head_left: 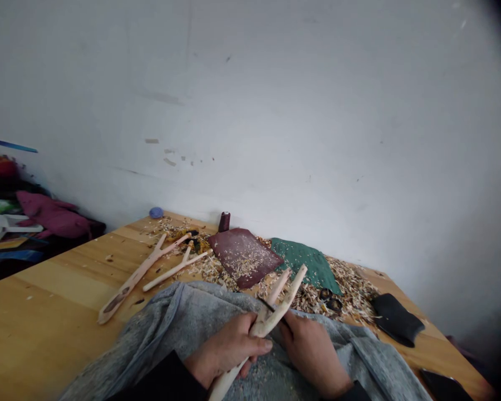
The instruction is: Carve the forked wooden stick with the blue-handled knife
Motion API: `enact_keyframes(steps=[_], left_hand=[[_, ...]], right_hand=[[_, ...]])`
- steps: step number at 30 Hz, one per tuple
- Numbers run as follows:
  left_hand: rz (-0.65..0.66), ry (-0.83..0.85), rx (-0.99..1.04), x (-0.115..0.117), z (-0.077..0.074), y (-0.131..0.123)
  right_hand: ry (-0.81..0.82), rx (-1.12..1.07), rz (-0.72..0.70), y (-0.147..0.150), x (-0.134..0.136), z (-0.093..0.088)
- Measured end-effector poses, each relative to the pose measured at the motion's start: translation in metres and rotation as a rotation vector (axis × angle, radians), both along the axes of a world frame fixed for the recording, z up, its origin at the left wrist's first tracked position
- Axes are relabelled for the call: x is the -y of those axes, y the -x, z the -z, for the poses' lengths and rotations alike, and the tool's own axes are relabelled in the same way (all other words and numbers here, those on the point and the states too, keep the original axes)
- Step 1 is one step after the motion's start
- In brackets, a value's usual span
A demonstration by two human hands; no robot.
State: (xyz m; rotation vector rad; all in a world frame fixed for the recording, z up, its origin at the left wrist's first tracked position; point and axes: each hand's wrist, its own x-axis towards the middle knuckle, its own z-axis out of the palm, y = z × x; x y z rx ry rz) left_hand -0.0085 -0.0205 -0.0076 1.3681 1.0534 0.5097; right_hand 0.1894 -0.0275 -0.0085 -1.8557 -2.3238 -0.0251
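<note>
Peeled forked branch (259,328) lies across the person's lap, its pale stem running up from about 7 o'clock to its two tines at about 1 o'clock, the long axis tilted and the fork end farthest from the body. The left hand (229,348) is clamped around the stem just below the fork. The right hand (313,353) sits close beside it on the far side of the branch without touching it, and a thin dark blade (271,307) lies against the wood by the crotch; whether that hand grips the blade's handle is hidden. Good control here would seem to depend on the left hand's firm hold, its fingers kept clear of the edge's line, with short, shallow strokes.

Under the hands, a grey fleece cloth (192,312) is draped over the lap and dusted with wood shavings. Beyond it, at about 11 o'clock, two more forked sticks (137,278) lie on the wooden surface (45,328). At 12 o'clock sits a maroon abrasive sheet (244,257), and a green cloth (309,264) lies at about 1 o'clock among heaped shavings (350,289). A black pouch (396,319) lies at about 2 o'clock. Farthest off, a dark thread spool (224,221) stands near a white wall (250,111).
</note>
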Motion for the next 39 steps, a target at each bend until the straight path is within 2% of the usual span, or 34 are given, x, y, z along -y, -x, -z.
enact_keyframes(steps=[3,5,7,10,12,14,18,20,22,25,28,30,35,37,39], left_hand=[[0.031,0.01,0.005,0.0,0.001,0.001],[0.04,0.016,0.014,0.0,0.001,0.001],[0.034,0.018,0.022,0.0,0.002,0.001],[0.017,-0.007,0.009,0.0,0.004,0.001],[0.02,-0.03,0.0,-0.001,0.005,0.001],[0.031,-0.041,0.001,-0.001,0.004,0.001],[0.058,-0.01,0.008,0.0,0.001,0.001],[0.061,-0.001,0.007,0.0,0.0,0.001],[0.051,-0.004,0.0,0.0,0.002,0.001],[0.026,0.0,-0.012,-0.001,0.003,0.0],[0.02,-0.018,-0.013,0.0,0.0,0.0],[0.023,-0.028,-0.01,0.001,-0.004,0.0],[0.033,0.01,0.002,0.003,-0.007,0.001],[0.028,0.021,0.008,0.002,-0.006,0.001],[0.014,0.025,0.012,0.002,-0.004,0.001]], right_hand=[[-0.059,0.063,0.228,-0.014,-0.007,-0.006],[-0.055,0.091,0.279,-0.018,-0.01,-0.007],[-0.031,0.076,0.184,-0.014,-0.008,-0.003],[0.009,0.001,-0.045,-0.001,0.0,0.003],[0.017,-0.023,-0.112,0.004,0.003,0.005],[-0.001,-0.01,-0.078,0.002,0.002,0.003],[-0.048,0.064,0.201,-0.013,-0.006,-0.006],[-0.049,0.089,0.267,-0.016,-0.008,-0.007],[-0.038,0.079,0.187,-0.012,-0.006,-0.003],[-0.004,0.012,-0.028,0.001,0.001,0.005],[-0.002,-0.037,-0.111,0.008,0.006,0.007],[-0.032,-0.031,-0.062,0.004,0.005,0.003],[-0.099,0.093,0.264,-0.016,-0.006,-0.007],[-0.062,0.09,0.235,-0.014,-0.006,-0.005],[-0.021,0.045,0.097,-0.007,-0.002,-0.002]])
